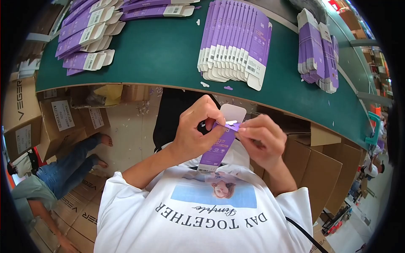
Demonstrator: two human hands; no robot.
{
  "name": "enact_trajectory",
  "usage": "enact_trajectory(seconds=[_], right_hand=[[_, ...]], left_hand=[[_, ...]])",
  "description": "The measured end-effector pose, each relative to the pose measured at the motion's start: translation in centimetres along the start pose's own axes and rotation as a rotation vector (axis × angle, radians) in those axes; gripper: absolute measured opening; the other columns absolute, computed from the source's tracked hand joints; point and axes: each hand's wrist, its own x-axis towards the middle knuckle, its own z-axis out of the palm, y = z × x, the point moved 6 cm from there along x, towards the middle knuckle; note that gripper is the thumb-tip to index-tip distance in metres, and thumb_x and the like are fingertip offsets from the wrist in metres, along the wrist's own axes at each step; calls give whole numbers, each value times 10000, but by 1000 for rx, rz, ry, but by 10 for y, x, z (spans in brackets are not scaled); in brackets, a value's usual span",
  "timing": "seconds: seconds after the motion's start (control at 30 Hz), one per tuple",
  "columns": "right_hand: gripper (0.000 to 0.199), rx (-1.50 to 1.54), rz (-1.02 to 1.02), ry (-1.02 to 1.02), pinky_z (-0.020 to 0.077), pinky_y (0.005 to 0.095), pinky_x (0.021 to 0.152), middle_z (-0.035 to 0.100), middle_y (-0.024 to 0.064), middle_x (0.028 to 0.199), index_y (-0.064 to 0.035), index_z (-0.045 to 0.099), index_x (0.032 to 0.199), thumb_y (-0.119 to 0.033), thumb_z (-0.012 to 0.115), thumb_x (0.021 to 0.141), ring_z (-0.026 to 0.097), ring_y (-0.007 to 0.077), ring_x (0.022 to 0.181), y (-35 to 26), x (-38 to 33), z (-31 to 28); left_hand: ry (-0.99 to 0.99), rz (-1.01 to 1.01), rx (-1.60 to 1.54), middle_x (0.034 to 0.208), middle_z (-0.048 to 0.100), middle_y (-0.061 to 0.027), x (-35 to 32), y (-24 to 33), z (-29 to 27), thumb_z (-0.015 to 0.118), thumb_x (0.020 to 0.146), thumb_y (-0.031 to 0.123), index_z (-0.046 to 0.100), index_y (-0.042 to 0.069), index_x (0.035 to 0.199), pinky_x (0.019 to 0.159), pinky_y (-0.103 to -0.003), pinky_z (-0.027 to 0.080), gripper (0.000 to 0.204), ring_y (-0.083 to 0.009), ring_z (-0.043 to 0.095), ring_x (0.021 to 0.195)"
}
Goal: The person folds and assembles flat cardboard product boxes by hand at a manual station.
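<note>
A slim purple and white cardboard box [218,151] is held in front of my shirt, its white flap [233,111] standing up at the far end. My left hand [197,128] pinches the box's upper left edge between thumb and forefinger. On the other side, the fingertips of my right hand [265,137] are closed on the upper right corner. Between the two hands the top edge is bent, and a small white piece shows there. The fingers partly cover this end. On the table beyond lies a fanned row of flat purple boxes [258,44].
The green table [156,52] curves across ahead of me. It carries more purple boxes [86,36] at left, bundled ones [311,52] at right, and paper scraps [204,84]. Open cartons [322,173] stand at my right, cartons [59,120] at left. Another person's legs [69,164] are at lower left.
</note>
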Motion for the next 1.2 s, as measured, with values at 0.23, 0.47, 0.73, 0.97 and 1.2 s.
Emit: enact_trajectory(seconds=[0.23,0.47,0.73,0.97,1.2], right_hand=[[106,251,383,-315,341,243,543,578,19,784,-21,713,902,31,734,812,399,126,594,17,25,-2],[141,-368,413,-382,349,224,546,564,17,793,-23,685,877,76,732,789,408,100,614,51,-7,-29],[122,249,483,-112,351,218,545,541,16,803,-26,655,846,63,729,807,404,94,619,31,-10,13],[132,330,418,-200,351,215,544,537,24,817,-27,653,869,74,717,813,402,93,625,31,-11,24],[94,366,464,-170,429,206,601,590,38,868,-10,668,922,56,683,857,481,97,668,30,-9,23]], left_hand=[[-102,90,80,864,545,-16,7,16,6,710,786,-79,637,86,878,594,-243,417,203,-121,477,677],[-47,351,386,857,598,-45,9,10,-2,702,818,-46,615,63,886,601,-271,438,155,-164,501,648],[-96,422,365,843,635,-49,12,-3,3,681,837,-40,612,58,909,614,-280,457,140,-180,523,652],[215,-184,-254,847,658,-30,18,-9,-9,641,840,-74,651,41,935,656,-233,488,150,-112,554,697],[-283,-352,-357,961,676,-67,26,-35,-9,656,839,-65,677,19,988,704,-219,497,172,-105,581,765]])
